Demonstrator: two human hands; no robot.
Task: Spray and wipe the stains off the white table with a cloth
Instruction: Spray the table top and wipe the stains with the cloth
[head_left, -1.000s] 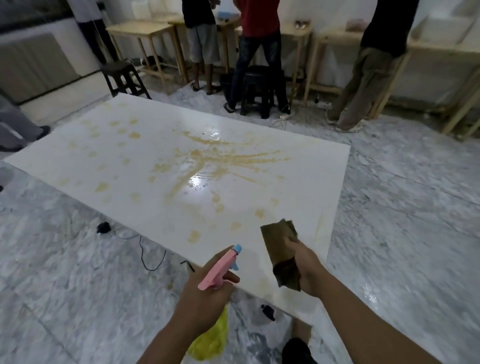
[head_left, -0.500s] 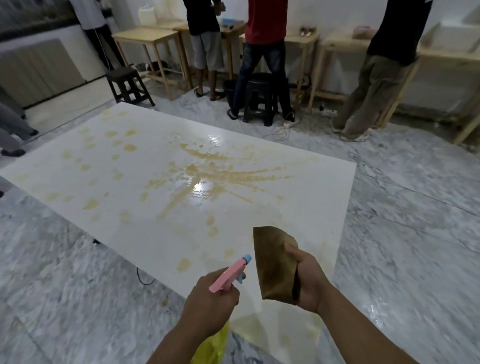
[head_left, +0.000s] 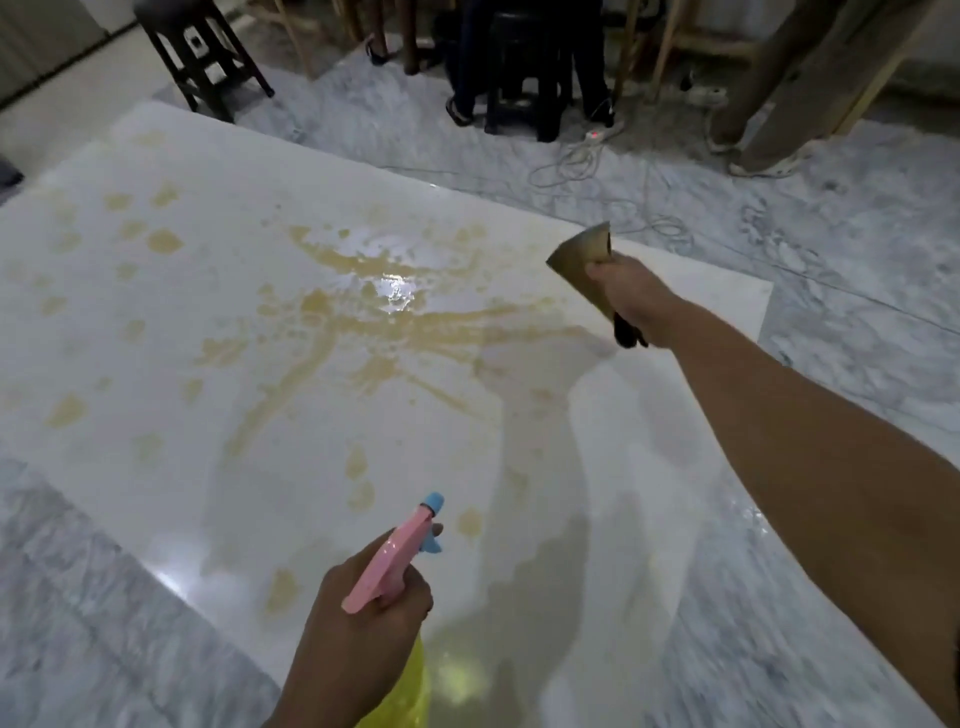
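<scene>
Head view of a stained white counter (head_left: 156, 467) standing on a grey marble floor (head_left: 857, 270). Yellow-brown stains (head_left: 332, 322) radiate from a wet, glossy patch at the centre of the counter, with scattered blotches toward its left side and near edge. The left hand (head_left: 358, 629), at the near edge, is wrapped around the neck of a spray bottle (head_left: 395, 556); the pink trigger head with blue nozzle points toward the far side, and the yellow body shows below the hand. The right hand (head_left: 634, 296), arm extended over the right part of the counter, is closed in a fist on a brown cloth (head_left: 584, 254); the free end of the cloth stands up above the fist, clear of the surface, and a dark end hangs below it. At the far side stand a dark stool (head_left: 202, 52), wooden table legs (head_left: 662, 47), the legs of other people (head_left: 576, 67), and white cables (head_left: 576, 161) lying on the floor.
</scene>
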